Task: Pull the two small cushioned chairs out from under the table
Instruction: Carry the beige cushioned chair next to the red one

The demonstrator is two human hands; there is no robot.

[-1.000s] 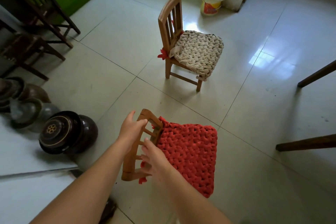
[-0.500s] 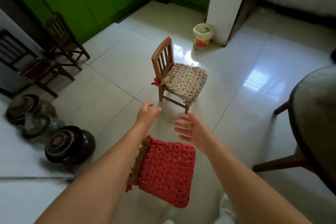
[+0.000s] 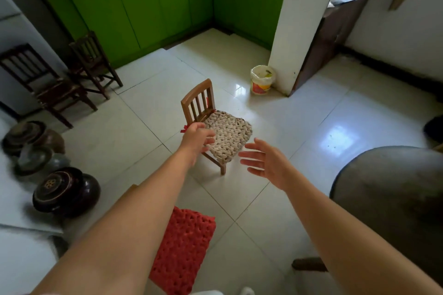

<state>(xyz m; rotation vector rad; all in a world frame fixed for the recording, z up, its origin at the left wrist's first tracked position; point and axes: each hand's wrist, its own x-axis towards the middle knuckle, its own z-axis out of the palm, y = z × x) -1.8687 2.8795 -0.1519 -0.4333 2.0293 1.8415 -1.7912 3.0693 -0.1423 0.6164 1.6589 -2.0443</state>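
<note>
Now, head view: both chairs stand clear of the counter (image 3: 393,189) at right. My left hand (image 3: 195,137) and right hand (image 3: 266,163) are open, holding nothing. The beige-cushioned chair (image 3: 225,136) lies ahead, my left hand nearer its back; the red-cushioned chair (image 3: 184,246) sits below my forearms. Since half a second ago, both hands have reached farther forward, the red-cushioned chair dropping lower in frame.
</note>
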